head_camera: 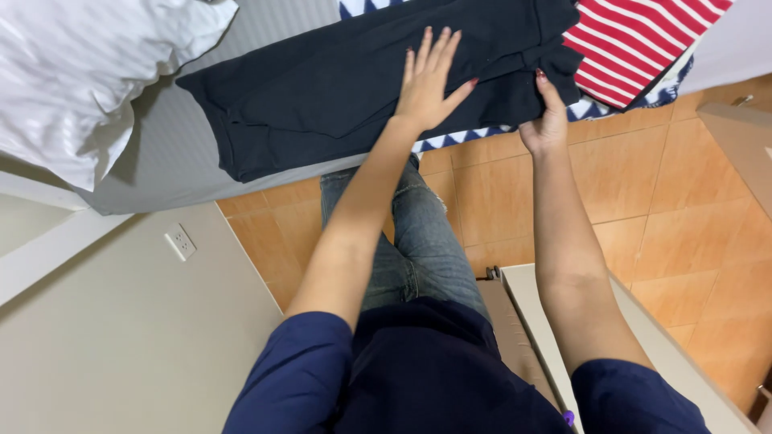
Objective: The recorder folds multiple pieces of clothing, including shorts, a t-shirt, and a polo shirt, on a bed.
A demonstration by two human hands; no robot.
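— Where's the cloth from your hands right now?

— Right under them. The dark navy folded cotton garment (338, 88) lies on the grey striped bed sheet (153, 169) at the far side, its long axis running left to right across my view. My left hand (430, 80) is flat on top of it, fingers spread wide and pointing away from me, pressing, not gripping. That's the hand further onto the fabric.

— And the other one?

— My right hand (545, 120) sits at the garment's right near edge, fingers curled together and closed on the hem, thumb up against the cloth.

— Anything crowding it?

— A red-and-white striped knit top (635, 40) just beside it on the right, touching or overlapping, I can't tell which. A white pillow (88, 72) far left, well apart. Orange floor tiles (643, 177) below my arms.
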